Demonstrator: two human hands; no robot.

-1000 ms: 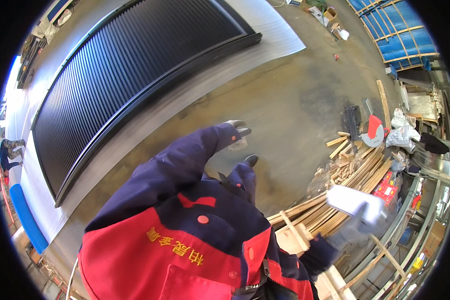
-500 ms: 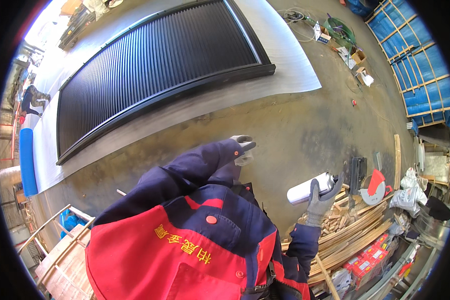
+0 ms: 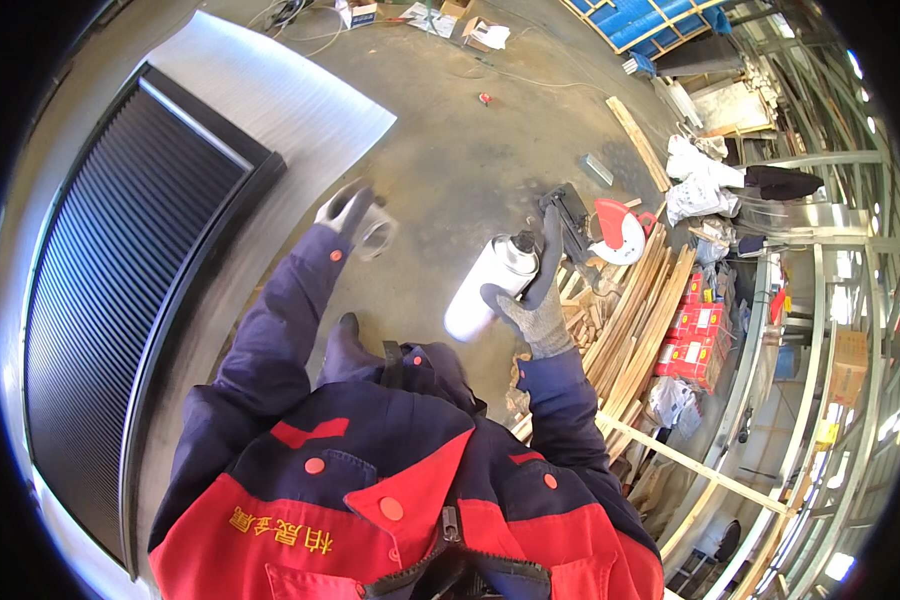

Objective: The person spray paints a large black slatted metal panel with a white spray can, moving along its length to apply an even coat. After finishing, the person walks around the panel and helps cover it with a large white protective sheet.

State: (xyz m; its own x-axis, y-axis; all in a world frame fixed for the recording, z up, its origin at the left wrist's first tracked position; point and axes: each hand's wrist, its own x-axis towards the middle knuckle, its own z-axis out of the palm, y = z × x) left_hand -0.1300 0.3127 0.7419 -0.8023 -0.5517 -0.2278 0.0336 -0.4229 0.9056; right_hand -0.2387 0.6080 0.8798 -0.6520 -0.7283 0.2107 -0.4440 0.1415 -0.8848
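Observation:
My right hand (image 3: 538, 312), in a grey glove, is wrapped round a white spray can (image 3: 488, 285). The can is tilted, its dark nozzle end toward the upper right. One finger of that hand stretches up beyond the nozzle. My left hand (image 3: 346, 212), gloved too, has its fingers closed on a clear round plastic cap (image 3: 375, 236), apart from the can. To the left a large black ribbed panel (image 3: 135, 270) in a black frame lies on a pale sheet (image 3: 315, 92).
Wooden strips (image 3: 620, 325) lie stacked on my right, beside a red-guarded cut-off saw (image 3: 618, 232) and red boxes (image 3: 702, 325). White plastic bags (image 3: 700, 185) and metal bars (image 3: 820, 330) stand farther right. A small red object (image 3: 485, 99) sits on the concrete floor (image 3: 450, 140) ahead.
My view has swung right, so the panel sits farther left and more of the wood and metal shows. Both hands still hold the same things; the co-worker at the left has gone from view.

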